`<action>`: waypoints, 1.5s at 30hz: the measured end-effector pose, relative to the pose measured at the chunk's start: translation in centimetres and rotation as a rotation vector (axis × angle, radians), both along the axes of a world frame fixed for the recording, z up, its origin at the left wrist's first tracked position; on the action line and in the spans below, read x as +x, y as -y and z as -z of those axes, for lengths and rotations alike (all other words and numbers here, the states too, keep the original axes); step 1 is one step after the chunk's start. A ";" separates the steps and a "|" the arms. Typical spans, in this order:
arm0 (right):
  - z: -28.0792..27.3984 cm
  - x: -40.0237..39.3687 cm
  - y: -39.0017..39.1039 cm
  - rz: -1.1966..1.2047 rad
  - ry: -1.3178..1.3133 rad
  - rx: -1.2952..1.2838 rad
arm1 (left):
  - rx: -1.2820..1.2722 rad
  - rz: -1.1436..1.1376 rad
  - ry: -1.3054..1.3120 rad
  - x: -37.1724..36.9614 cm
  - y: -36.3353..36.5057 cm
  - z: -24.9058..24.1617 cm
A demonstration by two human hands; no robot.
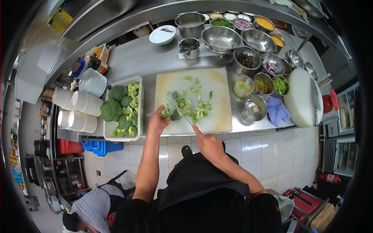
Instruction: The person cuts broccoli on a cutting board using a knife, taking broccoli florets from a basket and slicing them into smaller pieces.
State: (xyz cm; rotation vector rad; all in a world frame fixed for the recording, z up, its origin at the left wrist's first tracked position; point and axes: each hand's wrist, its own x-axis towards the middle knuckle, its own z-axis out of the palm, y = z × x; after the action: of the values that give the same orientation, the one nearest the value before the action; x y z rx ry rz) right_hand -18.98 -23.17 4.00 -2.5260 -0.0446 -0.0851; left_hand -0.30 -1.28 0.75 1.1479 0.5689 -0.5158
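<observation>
My left hand (158, 122) is closed on a broccoli floret (165, 111) at the left side of the white cutting board (221, 83). In my right hand (210, 145) is a kitchen knife (182, 113), its blade pointing up and left across the board, the tip close to the floret. My fingers wrap the handle, which is mostly hidden. Cut broccoli pieces (200, 112) lie scattered over the middle of the board, right of the blade. To the left of the board stands a white plastic basket (140, 99) filled with broccoli heads and florets (112, 109).
Stacked white bowls (83, 103) stand left of the basket. Metal bowls (257, 40) and containers of cut vegetables line the back and right. A purple cloth (276, 110) lies beside a thick round chopping block (299, 97). A person in grey (97, 209) bends at lower left.
</observation>
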 end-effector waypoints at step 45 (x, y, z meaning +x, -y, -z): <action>4.0 -0.5 5.9 0.323 -0.300 0.702 | 0.921 0.589 1.083 -2.1 2.7 0.1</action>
State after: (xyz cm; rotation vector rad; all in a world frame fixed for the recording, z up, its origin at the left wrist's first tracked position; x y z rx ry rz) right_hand -19.47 -29.05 0.00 -1.8001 0.4382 0.1302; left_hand -2.42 -3.97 0.69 2.2474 -0.5849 -0.0191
